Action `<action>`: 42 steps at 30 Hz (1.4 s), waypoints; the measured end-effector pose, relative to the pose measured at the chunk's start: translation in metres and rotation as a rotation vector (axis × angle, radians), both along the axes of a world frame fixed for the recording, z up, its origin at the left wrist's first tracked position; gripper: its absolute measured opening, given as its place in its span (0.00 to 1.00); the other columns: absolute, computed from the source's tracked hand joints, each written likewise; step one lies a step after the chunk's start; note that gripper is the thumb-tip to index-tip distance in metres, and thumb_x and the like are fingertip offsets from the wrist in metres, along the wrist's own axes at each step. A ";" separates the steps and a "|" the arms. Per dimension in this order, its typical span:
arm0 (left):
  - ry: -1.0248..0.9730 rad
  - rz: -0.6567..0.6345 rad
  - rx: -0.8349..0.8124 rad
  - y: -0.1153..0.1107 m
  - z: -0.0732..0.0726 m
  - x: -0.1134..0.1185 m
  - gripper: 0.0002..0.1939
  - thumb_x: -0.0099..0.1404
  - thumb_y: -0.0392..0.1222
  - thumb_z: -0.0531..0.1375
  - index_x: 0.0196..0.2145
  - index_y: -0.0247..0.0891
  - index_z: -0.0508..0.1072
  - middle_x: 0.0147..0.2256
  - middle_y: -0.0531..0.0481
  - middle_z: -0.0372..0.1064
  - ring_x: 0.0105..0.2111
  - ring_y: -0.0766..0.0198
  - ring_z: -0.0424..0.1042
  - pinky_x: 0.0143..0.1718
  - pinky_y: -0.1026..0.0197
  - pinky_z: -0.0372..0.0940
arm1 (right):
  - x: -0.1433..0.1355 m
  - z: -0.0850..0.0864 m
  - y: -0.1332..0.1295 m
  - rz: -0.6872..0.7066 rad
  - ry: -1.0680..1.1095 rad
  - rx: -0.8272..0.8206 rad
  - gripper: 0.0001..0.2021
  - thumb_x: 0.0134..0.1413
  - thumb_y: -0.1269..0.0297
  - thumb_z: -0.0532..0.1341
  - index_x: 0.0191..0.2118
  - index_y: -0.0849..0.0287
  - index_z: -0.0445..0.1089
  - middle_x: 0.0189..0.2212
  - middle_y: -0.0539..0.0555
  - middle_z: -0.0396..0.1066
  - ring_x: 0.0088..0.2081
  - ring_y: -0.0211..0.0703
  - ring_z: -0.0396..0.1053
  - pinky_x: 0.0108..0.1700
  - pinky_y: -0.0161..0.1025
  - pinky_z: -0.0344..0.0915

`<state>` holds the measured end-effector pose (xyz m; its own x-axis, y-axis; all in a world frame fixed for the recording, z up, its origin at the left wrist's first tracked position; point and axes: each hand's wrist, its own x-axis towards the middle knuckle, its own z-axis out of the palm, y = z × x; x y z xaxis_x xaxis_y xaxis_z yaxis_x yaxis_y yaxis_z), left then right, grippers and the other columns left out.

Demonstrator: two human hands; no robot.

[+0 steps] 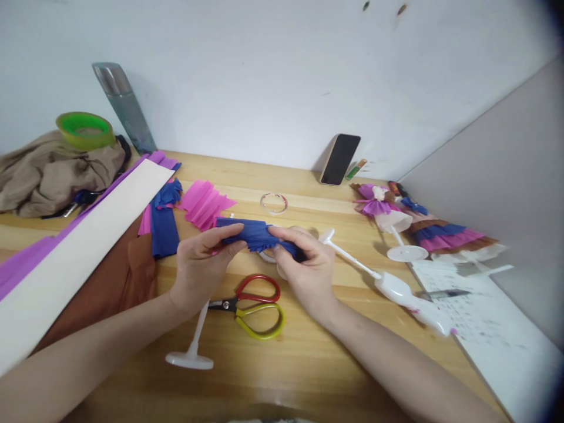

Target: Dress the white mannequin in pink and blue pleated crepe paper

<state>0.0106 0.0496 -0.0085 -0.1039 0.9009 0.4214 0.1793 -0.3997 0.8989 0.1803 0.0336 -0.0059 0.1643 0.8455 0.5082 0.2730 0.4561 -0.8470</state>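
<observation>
Between my two hands a strip of blue crepe paper (pixel 253 231) is held above the wooden table, its lower edge gathered into small pleats. My left hand (pixel 205 264) pinches its left end between thumb and fingers. At the right end, my right hand (pixel 306 270) grips the pleated part, and some of the paper is hidden behind those fingers. Below the hands lies a pair of scissors (pixel 255 306) with one red and one yellow handle. A white plastic stand (pixel 190 358) rises beside my left wrist. Part of a round white object shows behind the paper.
Pink crepe paper (pixel 205 204), a clear ring (pixel 274 203) and a leaning phone (pixel 340 160) are farther back. At left are a long white strip (pixel 97 247), brown paper (pixel 110 288) and green tape (pixel 85 130). A white figure (pixel 412 302) and layered paper dress (pixel 458 232) lie right.
</observation>
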 end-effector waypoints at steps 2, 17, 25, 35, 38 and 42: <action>-0.019 -0.009 -0.008 0.001 0.000 0.000 0.11 0.52 0.36 0.70 0.35 0.42 0.83 0.29 0.52 0.81 0.26 0.63 0.78 0.29 0.64 0.75 | 0.000 0.001 0.000 0.001 -0.014 0.015 0.12 0.48 0.73 0.61 0.36 0.53 0.79 0.28 0.50 0.77 0.30 0.41 0.73 0.34 0.40 0.71; -0.199 -0.055 -0.061 0.001 0.006 0.001 0.11 0.48 0.32 0.71 0.31 0.42 0.83 0.28 0.53 0.81 0.26 0.63 0.78 0.30 0.65 0.76 | 0.000 -0.002 -0.002 -0.002 0.100 -0.036 0.09 0.46 0.72 0.63 0.36 0.54 0.73 0.27 0.47 0.74 0.29 0.38 0.73 0.33 0.36 0.71; -0.205 -0.065 -0.099 0.001 0.009 0.002 0.11 0.47 0.33 0.71 0.31 0.41 0.83 0.29 0.52 0.81 0.26 0.63 0.78 0.31 0.63 0.77 | 0.003 0.003 -0.001 0.054 -0.053 0.051 0.10 0.53 0.73 0.60 0.35 0.52 0.78 0.28 0.50 0.76 0.30 0.41 0.72 0.33 0.39 0.69; -0.322 -0.103 -0.244 0.005 0.007 0.002 0.10 0.48 0.32 0.71 0.31 0.39 0.82 0.23 0.54 0.78 0.21 0.65 0.76 0.27 0.64 0.74 | 0.006 0.002 -0.001 0.085 -0.197 0.175 0.12 0.55 0.75 0.59 0.34 0.53 0.78 0.30 0.53 0.76 0.31 0.42 0.73 0.33 0.41 0.69; -0.321 -0.121 -0.240 0.005 0.008 0.001 0.10 0.48 0.31 0.70 0.31 0.39 0.82 0.23 0.54 0.78 0.22 0.64 0.76 0.28 0.61 0.75 | 0.006 0.003 0.000 0.069 -0.181 0.150 0.11 0.55 0.75 0.59 0.33 0.53 0.78 0.30 0.53 0.77 0.31 0.42 0.73 0.33 0.41 0.69; -0.272 -0.153 -0.223 0.004 0.009 0.000 0.11 0.49 0.32 0.70 0.34 0.39 0.82 0.25 0.52 0.79 0.23 0.63 0.77 0.26 0.62 0.74 | 0.006 0.004 0.002 0.034 -0.127 0.107 0.11 0.53 0.74 0.61 0.35 0.52 0.79 0.29 0.51 0.77 0.30 0.42 0.73 0.32 0.40 0.69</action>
<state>0.0110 0.0537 0.0006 -0.0427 0.9811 0.1889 -0.1242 -0.1928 0.9734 0.1865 0.0359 -0.0020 0.0651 0.7895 0.6103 0.3579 0.5524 -0.7528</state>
